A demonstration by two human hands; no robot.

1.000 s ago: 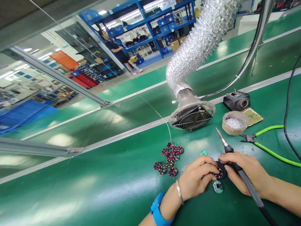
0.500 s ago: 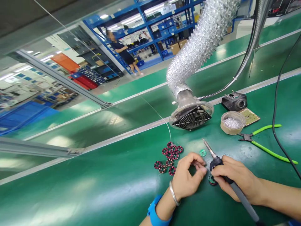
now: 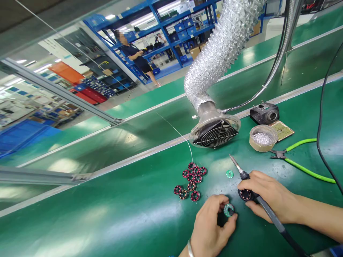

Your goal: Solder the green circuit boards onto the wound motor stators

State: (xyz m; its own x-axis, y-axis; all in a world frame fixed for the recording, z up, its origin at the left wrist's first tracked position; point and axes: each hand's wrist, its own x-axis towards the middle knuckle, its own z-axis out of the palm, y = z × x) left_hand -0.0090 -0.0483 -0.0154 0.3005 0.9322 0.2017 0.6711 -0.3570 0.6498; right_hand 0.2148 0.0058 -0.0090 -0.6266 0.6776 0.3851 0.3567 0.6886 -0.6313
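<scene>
My left hand (image 3: 210, 226) is closed, holding a small round green circuit board (image 3: 228, 210) with a dark piece at its centre between thumb and fingertips. In my right hand (image 3: 276, 198) is a soldering iron (image 3: 271, 214), its tip pointing up and away to the left. A round dark part with a ring of light marks shows at the iron's grip. Another round green board (image 3: 229, 174) lies on the table just below the iron's tip. Left of it, several wound ring coils (image 3: 193, 176) with pink and copper windings sit in a cluster, a thin solder wire (image 3: 191, 150) hanging over them.
A fume extractor (image 3: 216, 135) on a silver flexible duct (image 3: 222, 46) stands over the green table. To the right are a tub of metal shavings (image 3: 262, 139), a black iron stand (image 3: 264, 113), green-handled cutters (image 3: 300, 167) and a black cable (image 3: 320, 117). A person (image 3: 136, 59) stands beyond.
My left hand has moved down and now holds the round circuit board, which lay below the iron by my right hand. The right hand keeps the iron; the view has shifted slightly.
</scene>
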